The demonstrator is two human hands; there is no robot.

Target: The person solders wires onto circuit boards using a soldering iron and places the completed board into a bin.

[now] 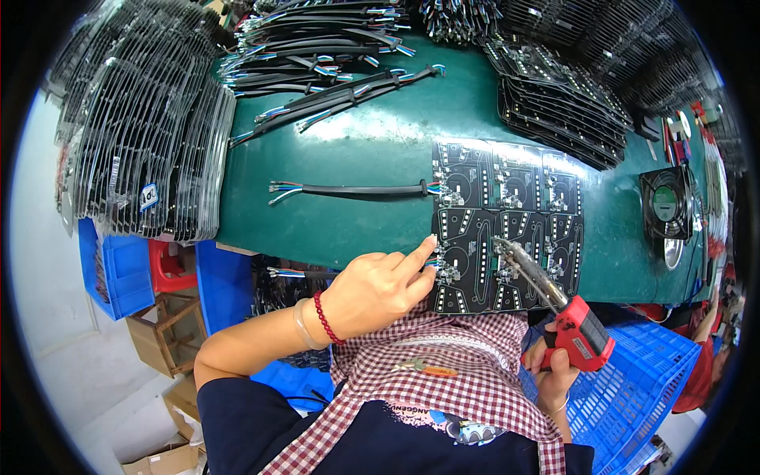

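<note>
A black panel of joined circuit boards (480,273) lies at the table's front edge, before me. My left hand (380,286) is at the panel's left edge, index finger stretched and thumb close below. Between them it pinches the wire ends of a black-sleeved cable (301,274), whose middle is hidden under the hand. In my right hand (552,370) is a red soldering gun (584,336), its long metal barrel slanting up-left with the tip over the boards' middle. Another black-sleeved cable (364,191) lies straight across the table, its coloured wires meeting the panel's upper left edge.
Tall stacks of circuit boards (142,150) stand at the left, with more boards (554,99) piled at the back right. Bundled cables (317,47) cover the far side. A small black fan (665,203) stands at the right. Below it is a blue crate (633,380).
</note>
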